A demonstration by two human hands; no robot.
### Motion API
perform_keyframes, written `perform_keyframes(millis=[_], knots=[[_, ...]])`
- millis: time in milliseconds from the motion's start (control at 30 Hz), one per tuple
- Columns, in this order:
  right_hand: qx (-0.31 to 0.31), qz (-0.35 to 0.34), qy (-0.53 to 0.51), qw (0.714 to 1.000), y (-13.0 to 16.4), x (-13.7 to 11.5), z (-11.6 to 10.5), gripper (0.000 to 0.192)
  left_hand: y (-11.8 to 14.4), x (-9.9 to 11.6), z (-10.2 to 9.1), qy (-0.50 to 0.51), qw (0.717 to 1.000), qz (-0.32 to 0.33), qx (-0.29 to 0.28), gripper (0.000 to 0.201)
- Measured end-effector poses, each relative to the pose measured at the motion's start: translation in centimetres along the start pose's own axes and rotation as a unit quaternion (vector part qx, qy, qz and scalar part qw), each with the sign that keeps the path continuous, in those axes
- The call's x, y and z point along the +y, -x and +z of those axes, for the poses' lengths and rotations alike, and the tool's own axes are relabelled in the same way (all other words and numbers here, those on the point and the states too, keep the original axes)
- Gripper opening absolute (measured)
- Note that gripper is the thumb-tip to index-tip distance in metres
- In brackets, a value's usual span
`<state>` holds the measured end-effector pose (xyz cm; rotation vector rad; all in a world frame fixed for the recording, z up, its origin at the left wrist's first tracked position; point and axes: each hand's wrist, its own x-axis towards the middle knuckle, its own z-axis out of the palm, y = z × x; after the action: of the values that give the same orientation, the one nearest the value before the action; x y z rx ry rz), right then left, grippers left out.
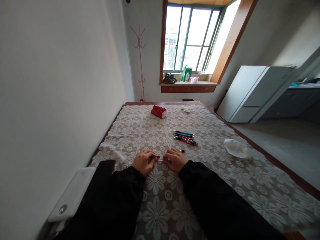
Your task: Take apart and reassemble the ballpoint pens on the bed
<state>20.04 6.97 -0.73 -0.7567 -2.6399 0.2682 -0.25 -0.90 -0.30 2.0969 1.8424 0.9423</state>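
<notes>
Floral tablecloth (pixel 156 213) bears pens (pixel 185 137) and, farther back, a red packet (pixel 158 112).

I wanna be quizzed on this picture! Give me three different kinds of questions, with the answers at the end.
1. Are the left hand and the right hand touching each other or apart?
2. True or false: the red packet lies farther from the hands than the group of pens.
3. Fill in: the tablecloth is patterned with big ____.

Key: 1. Apart. 2. True. 3. Flowers.

Left hand (pixel 145 162) pinches a dark-tipped piece (pixel 158 157) beside right hand (pixel 175 160).
</notes>
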Motion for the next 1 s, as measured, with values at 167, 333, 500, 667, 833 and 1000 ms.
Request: perform_keyframes(millis=[167, 333, 500, 667, 833, 1000], knots=[[0.003, 0.019, 0.036, 0.999, 0.0, 0.1, -0.4, 0.001, 0.1, 0.1, 0.1, -0.01, 1.0, -0.001, -0.005, 0.008], [-0.002, 0.022, 0.037, 0.999, 0.0, -0.1, -0.2, 0.002, 0.0, -0.1, 0.1, -0.01, 1.0, 0.003, -0.01, 0.009], [-0.005, 0.032, 0.044, 0.998, 0.0, 0.0, -0.2, 0.0, 0.1, -0.1, 0.1, -0.011, 1.0, 0.006, -0.01, 0.009], [-0.009, 0.023, 0.033, 0.999, -0.1, 0.1, -0.3, 0.003, 0.0, -0.1, 0.1, -0.013, 1.0, 0.003, -0.012, 0.009], [-0.004, 0.011, 0.017, 1.0, -0.4, -0.6, 0.6, 0.004, 0.0, -0.1, 0.1, -0.012, 1.0, 0.006, -0.022, 0.01], [0.005, -0.008, 0.004, 1.0, -0.6, -0.5, 0.2, 0.006, 0.0, -0.1, 0.1, -0.008, 1.0, 0.015, -0.018, 0.011]])
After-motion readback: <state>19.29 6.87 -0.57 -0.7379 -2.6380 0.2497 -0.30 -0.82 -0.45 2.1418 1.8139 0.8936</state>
